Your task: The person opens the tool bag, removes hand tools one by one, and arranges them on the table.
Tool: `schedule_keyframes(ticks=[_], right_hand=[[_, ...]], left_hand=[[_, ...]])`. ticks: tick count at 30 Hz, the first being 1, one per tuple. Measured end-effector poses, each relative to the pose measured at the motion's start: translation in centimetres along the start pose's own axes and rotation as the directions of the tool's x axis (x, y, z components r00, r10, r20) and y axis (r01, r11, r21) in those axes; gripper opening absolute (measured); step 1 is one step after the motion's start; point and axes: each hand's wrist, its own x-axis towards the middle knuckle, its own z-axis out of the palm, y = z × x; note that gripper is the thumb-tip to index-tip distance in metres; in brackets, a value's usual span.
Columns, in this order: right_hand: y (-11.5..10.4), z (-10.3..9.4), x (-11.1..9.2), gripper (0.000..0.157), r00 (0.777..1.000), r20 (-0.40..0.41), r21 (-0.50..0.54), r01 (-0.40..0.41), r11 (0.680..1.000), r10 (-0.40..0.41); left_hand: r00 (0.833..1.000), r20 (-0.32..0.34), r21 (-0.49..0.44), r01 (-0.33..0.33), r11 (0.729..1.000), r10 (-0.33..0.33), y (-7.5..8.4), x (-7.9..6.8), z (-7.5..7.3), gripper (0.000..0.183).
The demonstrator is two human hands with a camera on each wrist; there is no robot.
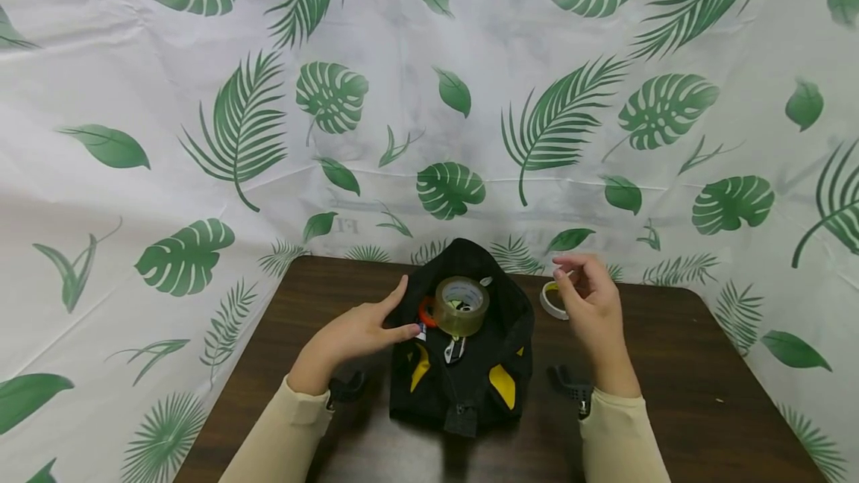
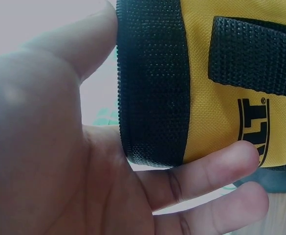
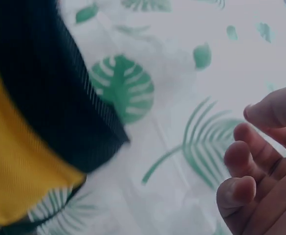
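Observation:
A black and yellow tool bag (image 1: pixel 463 386) stands unzipped on the table. Inside its mouth lie a wide roll of clear packing tape (image 1: pixel 470 323), an orange ring-shaped item (image 1: pixel 427 312) and a metal-and-black item (image 1: pixel 454 349) of unclear kind. My left hand (image 1: pixel 362 330) holds the bag's left rim, thumb over the opening and fingers along the yellow outside (image 2: pixel 206 127). Off the bag's right side, my right hand (image 1: pixel 593 304) hovers with loosely bent fingers (image 3: pixel 238 156) and nothing between them. Close by its fingertips is a narrow white tape roll (image 1: pixel 552 310), partly hidden.
A dark wooden table (image 1: pixel 678 379) carries everything. Behind it hangs a white cloth (image 1: pixel 403 110) with green leaf prints. Black wrist-strap parts (image 1: pixel 570 386) stick out beside both wrists, flanking the bag.

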Motion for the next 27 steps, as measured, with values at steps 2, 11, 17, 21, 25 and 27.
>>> schedule_keyframes(ticks=[2, 11, 17, 21, 25, 27], right_hand=[[-0.9, 0.4, -0.1, 0.020, 0.999, 0.038, 0.008, 0.013, 1.000, -0.014], [-4.1, 3.0, 0.1, 0.023, 0.938, 0.287, -0.027, -0.195, 0.981, 0.194], [-5.7, 6.1, 2.4, 0.039, 0.771, 0.522, -0.259, -0.266, 0.929, 0.366], [-5.7, 8.2, 3.7, 0.045, 0.692, 0.585, -0.337, -0.267, 0.903, 0.424], [-5.2, 9.8, 4.3, 0.054, 0.621, 0.614, -0.403, -0.284, 0.870, 0.487], [-4.7, 10.3, 4.4, 0.059, 0.595, 0.617, -0.436, -0.287, 0.853, 0.516]], left_hand=[[1.000, 0.000, 0.001, -0.003, 1.000, 0.003, 0.0, 0.0, 0.0, 0.103], [1.000, 0.000, -0.002, -0.005, 1.000, 0.005, -0.1, 0.2, 0.3, 0.103], [1.000, 0.000, -0.012, 0.000, 1.000, 0.000, -0.2, 0.1, 0.3, 0.102], [1.000, 0.003, -0.022, -0.002, 1.000, 0.002, -0.1, 0.0, 0.2, 0.102], [1.000, 0.006, -0.027, -0.006, 1.000, 0.007, -0.1, 0.0, 0.1, 0.102], [1.000, 0.008, -0.024, -0.010, 1.000, 0.011, -0.1, 0.0, 0.1, 0.102]])
